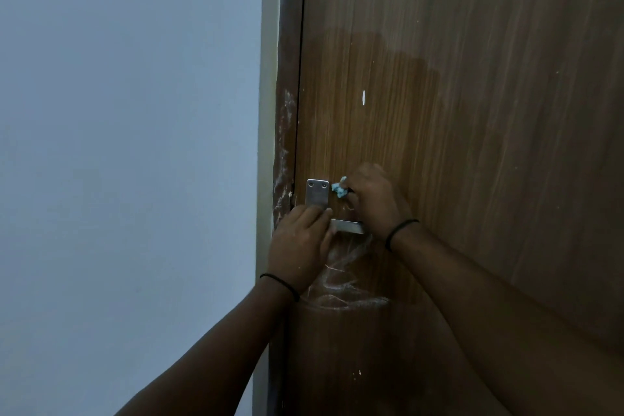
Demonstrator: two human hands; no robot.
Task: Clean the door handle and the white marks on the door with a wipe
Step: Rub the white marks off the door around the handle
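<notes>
A brown wooden door (472, 111) fills the right of the view. Its metal handle plate (317, 192) and lever (347, 226) sit near the door's left edge. My left hand (300, 246) grips the lever's base, covering the lower plate. My right hand (371, 199) pinches a crumpled blue wipe (338, 190) against the door just right of the plate. White smears (344, 280) curve across the wood below the lever. A small white streak (363, 98) shows higher up.
The door frame (287, 145) to the left carries white scuffs at handle height. A plain pale wall (128, 162) fills the left half. Small white specks dot the door's upper and lower parts.
</notes>
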